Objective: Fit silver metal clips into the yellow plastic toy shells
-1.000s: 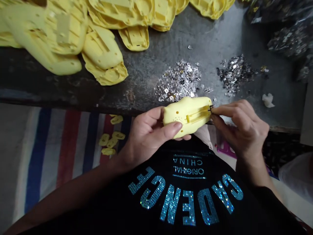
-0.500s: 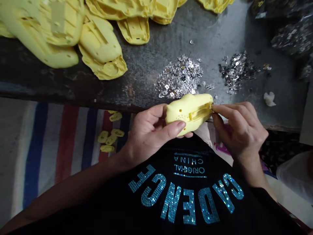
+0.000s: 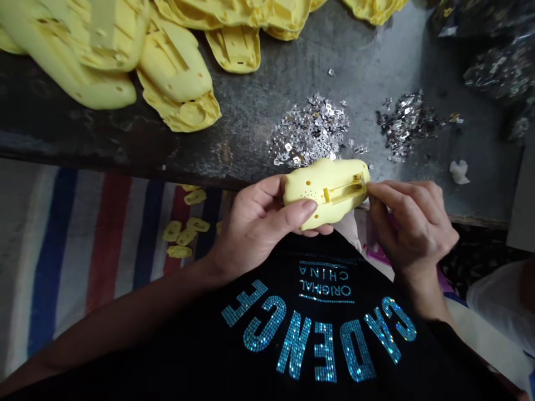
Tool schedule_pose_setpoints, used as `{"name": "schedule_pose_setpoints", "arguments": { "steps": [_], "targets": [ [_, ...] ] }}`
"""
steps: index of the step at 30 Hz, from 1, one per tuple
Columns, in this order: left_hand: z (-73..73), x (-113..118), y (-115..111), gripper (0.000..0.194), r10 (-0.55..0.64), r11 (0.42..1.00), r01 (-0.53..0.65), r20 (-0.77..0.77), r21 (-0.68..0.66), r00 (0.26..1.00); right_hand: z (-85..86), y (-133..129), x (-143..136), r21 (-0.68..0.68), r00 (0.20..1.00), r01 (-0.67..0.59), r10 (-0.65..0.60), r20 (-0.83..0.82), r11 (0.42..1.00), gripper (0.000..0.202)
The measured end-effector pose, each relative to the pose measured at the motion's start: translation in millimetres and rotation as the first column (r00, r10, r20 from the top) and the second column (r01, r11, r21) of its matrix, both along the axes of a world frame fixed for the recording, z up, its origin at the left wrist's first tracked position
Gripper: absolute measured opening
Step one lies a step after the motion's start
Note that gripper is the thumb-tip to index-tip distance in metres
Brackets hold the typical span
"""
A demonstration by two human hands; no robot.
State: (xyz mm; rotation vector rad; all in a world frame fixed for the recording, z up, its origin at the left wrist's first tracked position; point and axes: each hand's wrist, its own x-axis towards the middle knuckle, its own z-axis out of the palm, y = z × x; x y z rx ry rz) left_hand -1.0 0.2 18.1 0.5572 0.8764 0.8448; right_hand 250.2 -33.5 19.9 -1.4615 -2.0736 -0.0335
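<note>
A yellow plastic shell (image 3: pixel 303 177) with a long battery slot, small holes and a cluster of dots is tilted in front of my chest, at the table's edge. My left hand (image 3: pixel 267 217) is closed round its left end, thumb on top and fingers underneath. Shiny metal battery contacts (image 3: pixel 359 181) sit at the right end of the slot. My right hand (image 3: pixel 412 220) has its fingers curled, with the tips together at the shell's right end; whatever they pinch is hidden. Just beyond the shell lies a heap of small silvery metal pieces (image 3: pixel 313 128).
A second metal heap (image 3: pixel 407 125) lies to the right, near a white scrap (image 3: pixel 460 172). Yellow shells (image 3: pixel 179 67) are piled at the back left. Clear bags of metal parts (image 3: pixel 501 67) stand at the back right. Small yellow pieces (image 3: pixel 186 235) lie on the striped sheet (image 3: pixel 111 223) below.
My right fingertips have drawn back slightly from the slot to the shell's outer end. The metal contacts in the slot now show. My left hand keeps its hold, with the shell turned slightly.
</note>
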Motion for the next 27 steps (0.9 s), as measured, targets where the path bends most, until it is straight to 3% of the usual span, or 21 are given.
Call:
{"name": "schedule_pose_setpoints", "arguments": {
  "steps": [3, 6, 9, 12, 15, 17, 19, 21, 23, 25, 27],
  "targets": [
    [2.5, 1, 0, 0.034, 0.004, 1.0, -0.005, -0.016, -0.003, 1.0, 2.6, 2, 0, -0.006, 0.998, 0.0, -0.001, -0.062, 1.0, 0.044],
    [3.2, -1, -2, 0.03, -0.02, 0.999, 0.022, -0.041, 0.038, 0.999, 2.6, 10, 5, -0.142, 0.96, 0.009, -0.048, -0.275, 0.99, 0.034],
    [2.0, -5, -5, 0.021, -0.052, 0.984, 0.073, -0.128, 0.164, 0.99, -1.4, 24, 14, -0.331, 0.863, -0.11, -0.075, -0.5, 0.937, 0.036],
    [2.7, -7, -6, 0.024, -0.087, 0.942, 0.163, -0.255, 0.294, 0.963, -5.3, 35, 20, -0.43, 0.793, -0.233, -0.086, -0.604, 0.872, 0.038],
    [8.1, -7, -4, 0.024, -0.14, 0.885, 0.277, -0.353, 0.375, 0.925, -7.8, 38, 20, -0.439, 0.769, -0.262, -0.089, -0.633, 0.86, 0.037],
    [11.9, -6, -3, 0.011, -0.154, 0.836, 0.324, -0.376, 0.443, 0.914, -10.8, 36, 18, -0.413, 0.757, -0.249, -0.09, -0.647, 0.876, 0.037],
    [12.9, -5, -2, 0.015, -0.168, 0.805, 0.338, -0.358, 0.488, 0.918, -16.1, 30, 16, -0.361, 0.738, -0.229, -0.081, -0.67, 0.904, 0.039],
    [9.5, -4, 0, 0.03, -0.22, 0.792, 0.359, -0.318, 0.493, 0.922, -23.2, 22, 16, -0.285, 0.716, -0.202, -0.058, -0.696, 0.937, 0.038],
    [2.7, -3, 4, 0.071, -0.297, 0.763, 0.418, -0.308, 0.492, 0.904, -31.0, 14, 16, -0.194, 0.698, -0.166, -0.024, -0.715, 0.967, 0.037],
    [-4.5, 0, 10, 0.11, -0.375, 0.696, 0.507, -0.346, 0.508, 0.86, -37.8, 8, 18, -0.109, 0.698, -0.119, 0.005, -0.716, 0.987, 0.037],
    [-9.6, 5, 18, 0.129, -0.437, 0.603, 0.591, -0.399, 0.536, 0.807, -42.6, 4, 21, -0.05, 0.728, -0.074, 0.019, -0.685, 0.996, 0.037]
  ]
}}
